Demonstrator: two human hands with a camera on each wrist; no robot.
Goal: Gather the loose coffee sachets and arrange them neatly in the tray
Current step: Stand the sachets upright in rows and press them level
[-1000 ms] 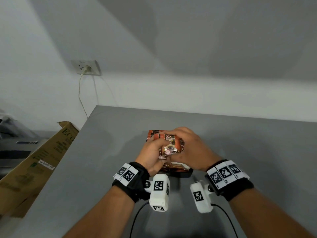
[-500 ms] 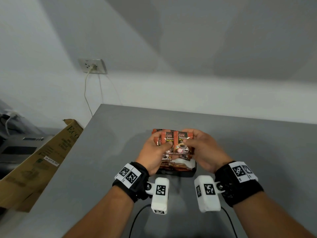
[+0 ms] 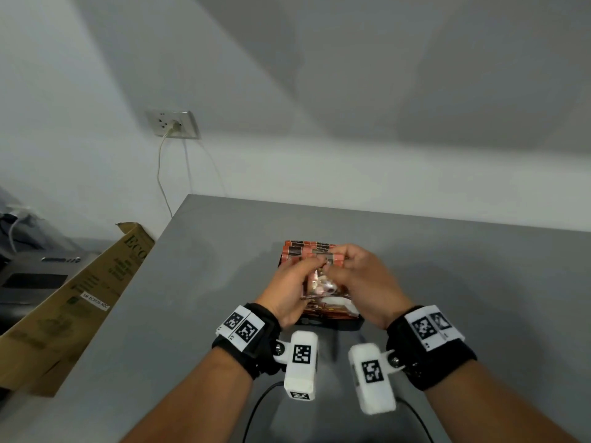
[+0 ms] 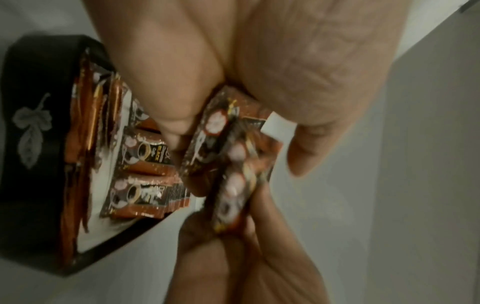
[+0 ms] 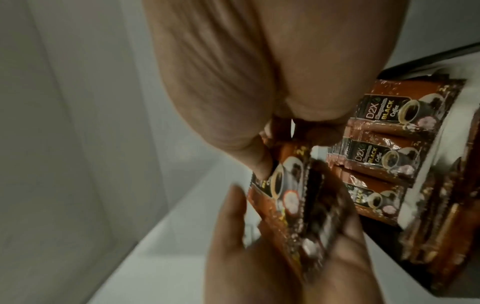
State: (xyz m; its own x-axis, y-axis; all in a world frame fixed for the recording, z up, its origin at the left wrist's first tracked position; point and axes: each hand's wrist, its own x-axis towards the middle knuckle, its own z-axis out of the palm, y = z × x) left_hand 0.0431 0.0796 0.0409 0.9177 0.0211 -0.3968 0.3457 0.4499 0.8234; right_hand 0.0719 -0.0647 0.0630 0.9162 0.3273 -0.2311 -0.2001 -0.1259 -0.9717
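Note:
A black tray sits on the grey table and holds brown "D2X Black Coffee" sachets, some lying in stacks, others standing on edge. Just above the tray, both hands hold a small bundle of sachets between them. My left hand grips the bundle's left side with thumb and fingers. My right hand pinches its right side. The bundle is tilted and blurred in both wrist views. The hands hide much of the tray.
A long cardboard box leans by the table's left edge. On the wall behind are a socket and a hanging cable. Grey tabletop lies all round the tray.
The right hand came off the bundle's top to its right side. Both hands then drew together, closing the fanned sachets into a tighter, tilted bundle over the tray.

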